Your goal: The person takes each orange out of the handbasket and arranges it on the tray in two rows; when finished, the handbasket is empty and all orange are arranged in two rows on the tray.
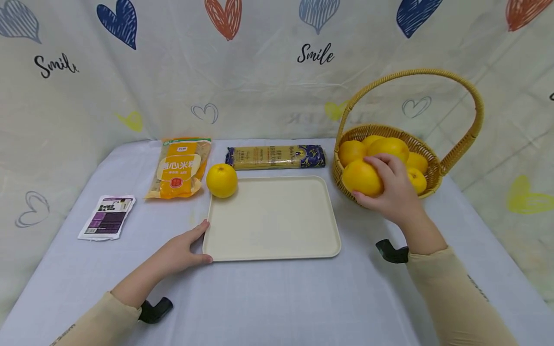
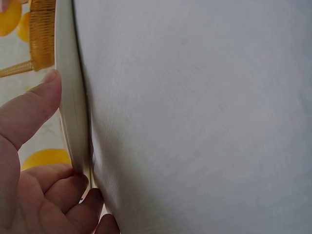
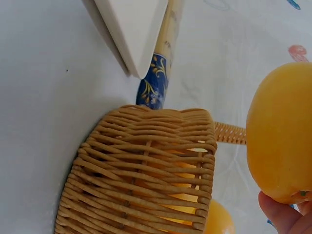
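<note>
In the head view my right hand (image 1: pixel 391 190) grips an orange (image 1: pixel 362 178) at the front of a wicker basket (image 1: pixel 433 144). The right wrist view shows that orange (image 3: pixel 280 131) beside the basket wall (image 3: pixel 141 170), with fingertips (image 3: pixel 278 209) under it. More oranges (image 1: pixel 389 148) lie inside the basket. My left hand (image 1: pixel 177 250) touches the near left corner of a cream rectangular tray (image 1: pixel 272 218), thumb and fingers spread along its edges. Up close, the left thumb (image 2: pixel 36 105) rests against the tray's side (image 2: pixel 73 97). Another orange (image 1: pixel 222 180) sits at the tray's far left corner.
An orange-and-yellow snack bag (image 1: pixel 177 168) lies left of the tray. Behind the tray is a long gold-and-blue packet (image 1: pixel 275 157). A white-and-purple sachet (image 1: pixel 107 217) lies farther left. The basket's tall handle (image 1: pixel 433 73) arches above it. A printed cloth (image 1: pixel 268 86) hangs behind the table.
</note>
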The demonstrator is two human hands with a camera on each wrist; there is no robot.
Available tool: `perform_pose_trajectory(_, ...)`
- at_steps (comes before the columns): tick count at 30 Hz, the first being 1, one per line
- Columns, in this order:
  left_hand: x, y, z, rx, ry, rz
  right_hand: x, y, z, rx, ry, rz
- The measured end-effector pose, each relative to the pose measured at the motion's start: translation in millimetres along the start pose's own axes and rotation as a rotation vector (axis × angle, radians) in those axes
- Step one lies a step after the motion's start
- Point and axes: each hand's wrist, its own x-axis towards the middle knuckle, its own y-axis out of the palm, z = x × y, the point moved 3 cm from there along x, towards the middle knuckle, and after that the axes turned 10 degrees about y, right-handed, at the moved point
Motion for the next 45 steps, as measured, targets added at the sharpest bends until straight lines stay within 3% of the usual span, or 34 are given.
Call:
perform_pose_trajectory(9,-0.4,-0.9,-0.1,0.002,0.009,0.000,2.8,5.6,2.5,-0.002,-0.070,-0.005)
perform_pose_trajectory(16,0.3,-0.7,0.0,0.003,-0.010,0.009,0.1,8.3,6.7,0.054,-0.013,0.000)
perform_pose_trajectory(24,0.2,-1.1,-1.2,0.008,0.012,0.006,-0.5,14.4,8.9,0.033,-0.033,0.075)
perform_pose_trajectory(34,-0.9,-2.2,-2.9,0.012,0.014,0.001,2.7,27.0,20.4,0.145,0.009,0.112)
perform_pose_trajectory(41,-0.1,-2.0,-1.4,0.016,0.011,0.001,2.7,34.1,29.1,0.080,-0.079,0.109)
perform_pose_trajectory(45,0.5,-1.8,-0.7,0.013,0.012,0.001,1.4,37.5,33.0,0.091,-0.086,0.118)
